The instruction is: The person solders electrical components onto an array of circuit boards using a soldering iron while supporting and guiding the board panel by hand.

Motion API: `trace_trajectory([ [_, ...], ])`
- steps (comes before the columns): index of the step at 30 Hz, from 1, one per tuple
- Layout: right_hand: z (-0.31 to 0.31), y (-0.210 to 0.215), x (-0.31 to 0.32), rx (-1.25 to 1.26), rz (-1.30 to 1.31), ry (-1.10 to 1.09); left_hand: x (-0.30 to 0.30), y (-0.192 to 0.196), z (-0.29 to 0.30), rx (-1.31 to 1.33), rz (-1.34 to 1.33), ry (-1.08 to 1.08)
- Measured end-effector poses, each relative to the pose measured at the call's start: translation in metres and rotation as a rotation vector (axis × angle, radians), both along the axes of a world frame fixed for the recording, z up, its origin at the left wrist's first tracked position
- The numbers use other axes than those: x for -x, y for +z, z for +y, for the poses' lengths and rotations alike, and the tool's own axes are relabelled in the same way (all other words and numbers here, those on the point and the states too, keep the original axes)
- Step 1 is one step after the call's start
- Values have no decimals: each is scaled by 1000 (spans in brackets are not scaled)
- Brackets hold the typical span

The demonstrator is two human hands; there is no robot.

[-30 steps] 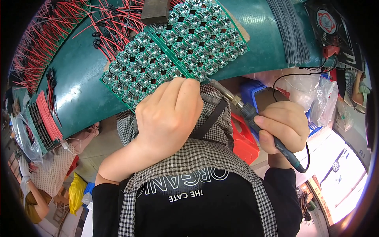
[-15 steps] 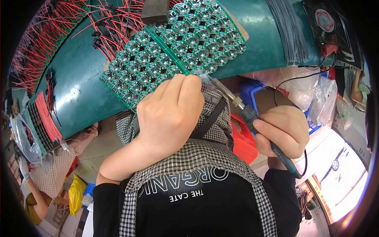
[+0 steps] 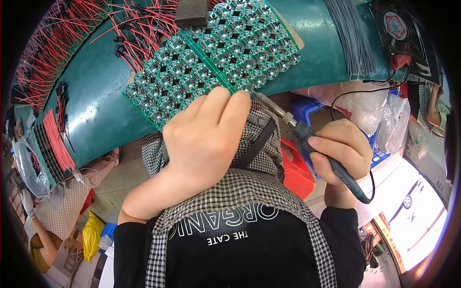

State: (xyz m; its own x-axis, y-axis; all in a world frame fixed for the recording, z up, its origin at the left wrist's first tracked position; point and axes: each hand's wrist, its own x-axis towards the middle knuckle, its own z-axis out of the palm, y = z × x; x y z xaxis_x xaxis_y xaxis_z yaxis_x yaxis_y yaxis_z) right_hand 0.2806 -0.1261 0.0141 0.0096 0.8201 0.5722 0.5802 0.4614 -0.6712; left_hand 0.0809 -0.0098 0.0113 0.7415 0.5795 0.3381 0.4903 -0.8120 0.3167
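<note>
A panel of round green circuit boards (image 3: 206,60) lies on the table before me, joined by a green strip down its middle. My left hand (image 3: 201,137) is closed at the panel's near edge, knuckles up. Its fingertips are hidden, so whatever they pinch does not show. In my right hand (image 3: 343,149) is a soldering iron (image 3: 301,129), gripped by its dark handle. The iron slants up and left, its tip end close to the panel's near edge, just right of my left knuckles. Exact contact at the tip cannot be made out.
A dark metal block (image 3: 191,13) rests at the panel's far edge. Red and black wires (image 3: 139,33) lie behind and left, grey wires (image 3: 353,38) to the right. A black fan (image 3: 396,29) stands at far right. Below the table are a blue bin (image 3: 307,108) and a red plastic thing (image 3: 295,168).
The smoke near the iron's tip has thinned away. My right hand and the iron's handle have shifted slightly up and left. My left hand stays at the panel's edge.
</note>
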Motion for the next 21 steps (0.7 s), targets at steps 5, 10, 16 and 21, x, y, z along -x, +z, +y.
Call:
trace_trajectory([
  [5, -7, 14, 17, -20, -363, -20, 17, 13, 9, 93, -157, 110],
  [10, -6, 13, 12, -37, -477, 18, 38, 38, 9, 695, -188, 265],
  [16, -13, 12, -3, -40, -85, -46, 24, 62, 12, 52, -112, 61],
  [21, -17, 10, -9, 163, 15, -217, -1, 7, 9, 68, -221, -33],
])
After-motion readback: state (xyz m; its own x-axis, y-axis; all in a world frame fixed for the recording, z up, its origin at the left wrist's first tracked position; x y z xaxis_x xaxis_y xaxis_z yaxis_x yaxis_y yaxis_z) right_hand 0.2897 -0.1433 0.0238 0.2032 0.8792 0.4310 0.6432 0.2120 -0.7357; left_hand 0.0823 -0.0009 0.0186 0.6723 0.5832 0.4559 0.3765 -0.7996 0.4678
